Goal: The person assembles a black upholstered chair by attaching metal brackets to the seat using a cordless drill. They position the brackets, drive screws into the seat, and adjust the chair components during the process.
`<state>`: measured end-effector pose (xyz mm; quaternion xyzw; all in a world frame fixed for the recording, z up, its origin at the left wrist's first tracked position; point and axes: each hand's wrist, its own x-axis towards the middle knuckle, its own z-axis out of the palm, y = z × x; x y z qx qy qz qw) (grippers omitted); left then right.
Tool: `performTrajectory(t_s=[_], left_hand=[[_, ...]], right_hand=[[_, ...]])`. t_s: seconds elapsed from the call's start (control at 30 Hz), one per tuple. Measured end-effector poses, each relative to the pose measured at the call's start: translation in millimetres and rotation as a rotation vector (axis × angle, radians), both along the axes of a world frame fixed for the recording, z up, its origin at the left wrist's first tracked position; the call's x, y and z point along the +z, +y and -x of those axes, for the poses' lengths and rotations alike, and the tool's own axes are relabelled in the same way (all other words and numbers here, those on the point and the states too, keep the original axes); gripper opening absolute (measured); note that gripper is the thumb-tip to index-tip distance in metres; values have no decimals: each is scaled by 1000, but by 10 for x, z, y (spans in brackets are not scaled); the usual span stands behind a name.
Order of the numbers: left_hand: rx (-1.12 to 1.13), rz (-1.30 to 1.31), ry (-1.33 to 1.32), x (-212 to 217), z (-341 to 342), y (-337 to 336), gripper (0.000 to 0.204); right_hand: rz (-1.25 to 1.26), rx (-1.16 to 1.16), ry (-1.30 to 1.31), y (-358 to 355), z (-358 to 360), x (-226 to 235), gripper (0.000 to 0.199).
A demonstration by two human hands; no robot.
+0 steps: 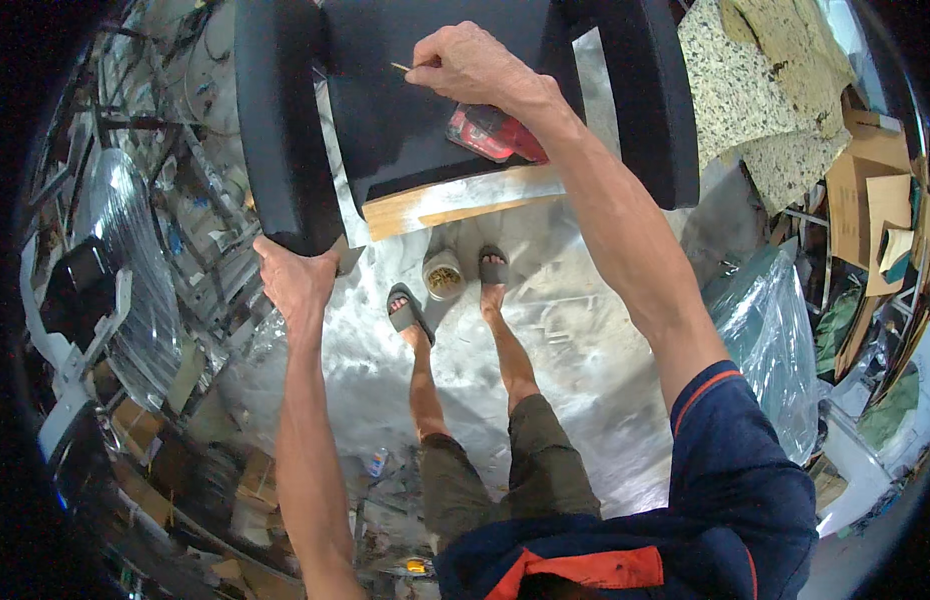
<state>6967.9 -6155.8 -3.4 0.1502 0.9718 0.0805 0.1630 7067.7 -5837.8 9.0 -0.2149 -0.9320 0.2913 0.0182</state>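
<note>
A black upholstered chair frame [385, 150] stands in front of me, with padded arms on both sides and a bare wooden rail [465, 200] along its near edge. My left hand [297, 280] is closed round the near end of the left padded arm [285, 130]. Over the seat, my right hand [470, 65] is closed with a thin, brass-coloured, pin-like piece [400, 67] poking out from its fingers. Its exact kind is too small to tell. A red and black object [480, 135] lies on the seat, partly hidden under my right forearm.
Between my sandalled feet stands a small white tub [445, 278] holding small yellowish pieces. Metal frames and a plastic-wrapped bundle [135, 270] crowd the left. Speckled foam sheets [755, 90], cardboard [875, 190] and another plastic-wrapped item [765, 340] are on the right.
</note>
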Motion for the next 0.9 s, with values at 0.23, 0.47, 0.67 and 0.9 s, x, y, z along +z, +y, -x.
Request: performTrajectory(t_s=[0.23, 0.47, 0.67, 0.9], left_hand=[[34, 1, 7, 28, -25, 44, 91], [27, 30, 24, 8, -16, 24, 93], [34, 14, -27, 24, -7, 63, 86], [20, 73, -28, 82, -6, 77, 95]], right_hand=[[33, 104, 139, 147, -34, -117, 25], [380, -500, 228, 514, -1213, -353, 37], [601, -374, 461, -32, -1780, -1363, 67], [1206, -283, 1042, -292, -1034, -1981, 60]])
